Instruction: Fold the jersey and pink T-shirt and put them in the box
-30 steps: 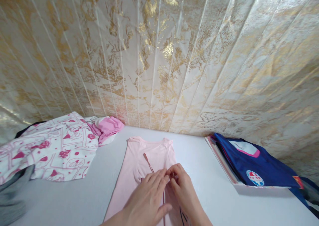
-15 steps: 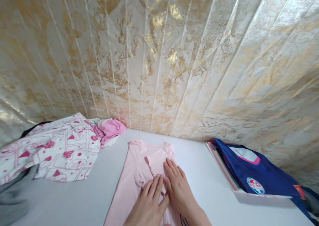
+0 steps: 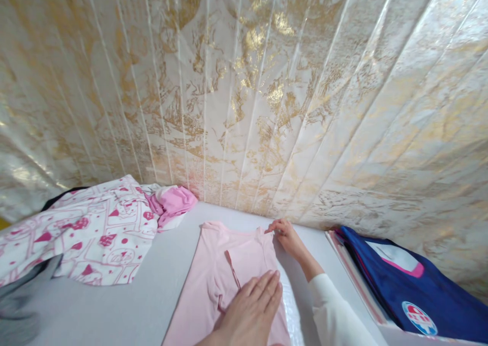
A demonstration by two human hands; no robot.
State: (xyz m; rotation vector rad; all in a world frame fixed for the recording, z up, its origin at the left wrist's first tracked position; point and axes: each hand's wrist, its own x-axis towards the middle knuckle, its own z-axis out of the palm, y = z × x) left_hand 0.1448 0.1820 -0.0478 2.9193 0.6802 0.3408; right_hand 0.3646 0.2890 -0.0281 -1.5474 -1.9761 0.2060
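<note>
A light pink shirt (image 3: 244, 249) lies on the white surface in front of me, its neckline toward the wall and one side folded inward. A thin darker pink strip (image 3: 233, 269) shows on its middle. My left hand (image 3: 255, 305) rests flat on the lower part of the shirt, fingers stretched and side by side. Farther up, my right hand (image 3: 286, 238) is at the right shoulder corner, its fingers bent and pinching the cloth edge. The shirt's lower end runs out of view.
At left, a white garment with pink print (image 3: 110, 239) lies heaped beside a bright pink cloth (image 3: 177, 203) and a grey cloth (image 3: 19, 308). A folded navy garment (image 3: 419, 285) tops a stack at right. Behind stands a gold-patterned wall covering (image 3: 244, 107).
My right hand has left the middle of the shirt and reached up to its right shoulder corner. My left hand stays on the shirt, now flatter and slightly to the right. The view has shifted slightly.
</note>
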